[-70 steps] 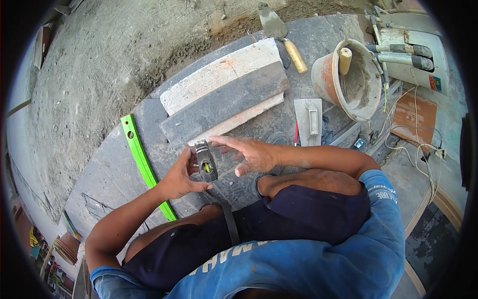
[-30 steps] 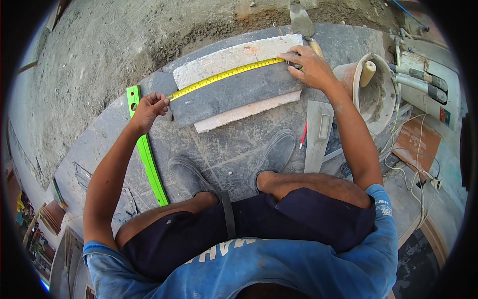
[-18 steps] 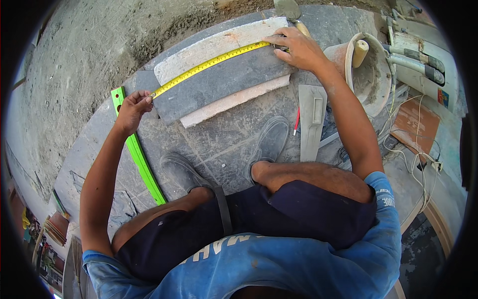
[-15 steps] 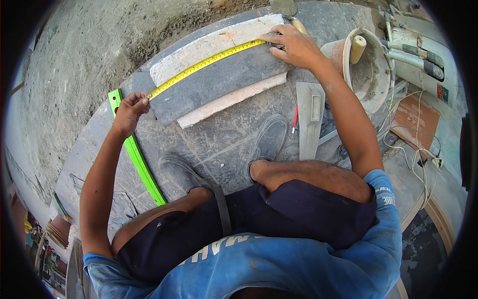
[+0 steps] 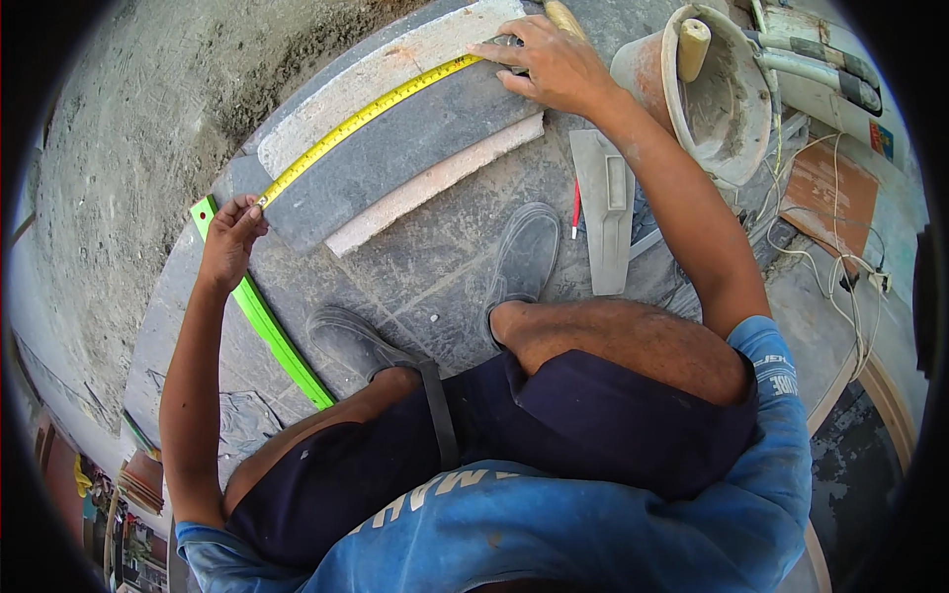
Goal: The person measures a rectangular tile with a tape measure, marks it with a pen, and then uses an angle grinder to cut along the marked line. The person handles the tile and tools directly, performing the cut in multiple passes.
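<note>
A yellow measuring tape (image 5: 371,116) is stretched along a dark grey slab (image 5: 415,143), beside a whitish strip (image 5: 390,71) at its far edge. My left hand (image 5: 233,237) pinches the tape's end at the slab's left end. Toward the right end, my right hand (image 5: 556,65) is closed around the tape's case, which is mostly hidden by the fingers. A second pale strip (image 5: 435,185) runs along the slab's near edge. Below my left hand lies a bright green straight level (image 5: 265,316), partly covered by my wrist.
Right of my feet lie a grey float (image 5: 605,208) and a red pencil (image 5: 576,210). A dirty bucket (image 5: 641,74) holds a wooden-handled tool (image 5: 693,44). Another wooden handle (image 5: 563,16) lies beyond my right hand. Pale cords (image 5: 840,287) trail at the right, near a brown tile (image 5: 825,193).
The view has shifted, so the slab, tape and bucket appear farther left. Both hands keep hold of the stretched tape, with little visible change in their grip.
</note>
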Demonstrator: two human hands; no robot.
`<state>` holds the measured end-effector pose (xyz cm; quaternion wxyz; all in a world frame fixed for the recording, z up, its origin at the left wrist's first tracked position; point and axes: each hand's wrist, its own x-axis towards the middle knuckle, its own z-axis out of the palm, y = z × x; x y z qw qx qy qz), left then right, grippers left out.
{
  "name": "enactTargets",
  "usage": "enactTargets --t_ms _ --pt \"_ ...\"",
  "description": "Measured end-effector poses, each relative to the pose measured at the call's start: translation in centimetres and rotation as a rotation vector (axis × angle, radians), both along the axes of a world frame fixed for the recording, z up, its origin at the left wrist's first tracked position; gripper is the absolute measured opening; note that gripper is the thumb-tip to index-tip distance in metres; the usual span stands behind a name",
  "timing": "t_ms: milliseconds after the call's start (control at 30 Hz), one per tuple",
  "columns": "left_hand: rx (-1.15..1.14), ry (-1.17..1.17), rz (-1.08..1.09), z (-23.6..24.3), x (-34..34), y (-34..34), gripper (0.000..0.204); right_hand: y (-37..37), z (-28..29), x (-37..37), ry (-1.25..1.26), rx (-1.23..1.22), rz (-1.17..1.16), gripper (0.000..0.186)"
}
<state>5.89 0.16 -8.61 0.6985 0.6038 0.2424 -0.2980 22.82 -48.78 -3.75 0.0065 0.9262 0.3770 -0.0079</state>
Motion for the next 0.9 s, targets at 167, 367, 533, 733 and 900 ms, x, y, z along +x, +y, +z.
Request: enactTargets --t_ms 167,367,533,733,900 --pt "-0.015 0.012 0.01 0.3 0.1 -0.2 0.014 0.2 0.1 -0.3 0.03 -0.087 -0.048 0.047" --pt "-0.022 0.01 0.037 0.3 0.0 -0.3 0.015 -0.2 -0.7 0.0 -0.006 -0.062 -0.016 0.047" --pt "-0.018 0.014 0.036 0.5 0.0 -0.4 0.015 -0.4 -1.3 0.0 -0.045 -0.027 0.009 0.048" --pt "-0.018 0.014 0.046 0.6 0.0 -0.6 0.014 -0.3 -1.2 -0.1 -0.006 -0.018 -0.008 0.049" --pt "-0.02 0.014 0.013 0.5 0.0 -0.4 0.013 -0.3 -1.1 -0.1 -0.022 -0.03 -0.01 0.048"
